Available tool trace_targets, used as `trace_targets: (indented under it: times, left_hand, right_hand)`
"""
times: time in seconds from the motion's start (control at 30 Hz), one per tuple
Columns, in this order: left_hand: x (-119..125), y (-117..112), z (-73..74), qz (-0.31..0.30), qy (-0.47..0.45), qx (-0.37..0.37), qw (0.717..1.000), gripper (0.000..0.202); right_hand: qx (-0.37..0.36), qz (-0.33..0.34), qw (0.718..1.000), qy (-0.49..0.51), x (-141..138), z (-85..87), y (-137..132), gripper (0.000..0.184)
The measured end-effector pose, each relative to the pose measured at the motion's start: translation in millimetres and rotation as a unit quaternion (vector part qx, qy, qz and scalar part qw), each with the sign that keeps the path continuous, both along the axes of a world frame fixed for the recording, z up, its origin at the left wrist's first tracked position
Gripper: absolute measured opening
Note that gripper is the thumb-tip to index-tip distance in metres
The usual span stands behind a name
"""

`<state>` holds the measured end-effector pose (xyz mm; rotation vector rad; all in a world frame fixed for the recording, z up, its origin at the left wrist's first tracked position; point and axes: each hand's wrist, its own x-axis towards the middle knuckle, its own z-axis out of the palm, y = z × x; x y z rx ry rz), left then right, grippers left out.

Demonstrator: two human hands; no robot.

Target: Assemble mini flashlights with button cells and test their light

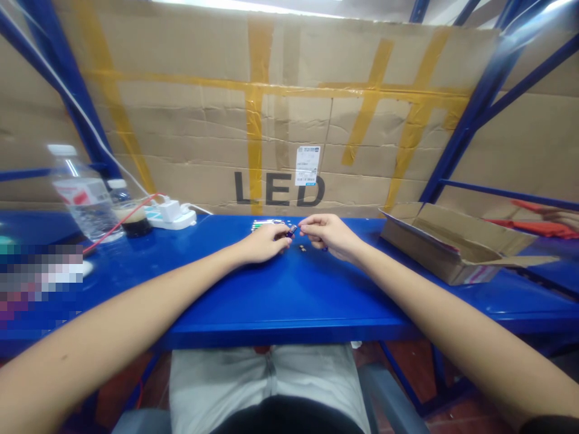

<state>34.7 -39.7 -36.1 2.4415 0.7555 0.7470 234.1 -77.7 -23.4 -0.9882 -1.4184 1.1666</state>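
My left hand (268,243) is closed around a small dark purple-blue piece with a shiny, silvery end (292,231); its exact kind is too small to tell. Thumb and forefinger of my right hand (332,236) pinch together right at that shiny end, and whatever they hold is too small to make out. A bit of blue shows under the right hand's curled fingers. Behind my left hand lies a row of thin white and coloured sticks (262,225), partly hidden by it. Several tiny light-brown and dark bits (303,248) lie on the table between the hands.
The blue table (289,301) bears an open cardboard box (452,241) at right. At left stand a water bottle (85,193), a small bottle of dark liquid (131,211) and a white power strip (174,218) with cables. Taped cardboard (199,132) walls the back. Another person's hand (563,217) shows far right.
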Motion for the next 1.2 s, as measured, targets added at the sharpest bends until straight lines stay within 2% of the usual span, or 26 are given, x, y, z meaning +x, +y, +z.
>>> trace_targets:
  times: [0.13,0.23,0.47,0.6,0.7,0.83,1.1,1.2]
  left_hand:
    - [0.8,-2.0,1.1,0.005,-0.005,-0.003,1.0,0.012]
    - [0.3,-3.0,2.4,0.009,0.002,0.002,1.0,0.013]
    - [-1.2,-3.2,3.7,0.023,0.032,0.095,0.995,0.014]
    - [-1.7,-4.5,4.8,0.019,0.047,0.117,0.992,0.016]
    - [-1.1,-4.7,3.3,0.019,0.045,0.091,0.995,0.015]
    - [1.7,-3.7,-2.3,0.023,0.029,0.027,0.999,0.015]
    - [12.6,-8.8,-6.3,0.066,-0.005,-0.047,0.997,0.015]
    - [14.9,-9.9,-6.3,0.08,-0.013,-0.052,0.995,0.017]
  right_hand:
    - [0.016,0.008,0.999,-0.051,-3.6,-0.7,-2.6,0.03]
    - [0.057,-0.019,0.994,-0.092,-2.9,-1.4,-2.8,0.025]
    - [0.096,-0.068,0.985,-0.128,2.3,1.7,-3.5,0.032]
    - [0.156,-0.089,0.968,-0.173,0.7,2.0,-4.3,0.027]
    - [0.184,-0.074,0.963,-0.182,-1.9,-1.7,-3.0,0.024]
    - [0.178,-0.04,0.967,-0.175,-4.4,-10.2,1.8,0.02]
    - [0.178,-0.06,0.971,-0.15,-12.9,-20.7,3.2,0.024]
    - [0.204,-0.07,0.962,-0.17,-15.7,-20.9,0.6,0.018]
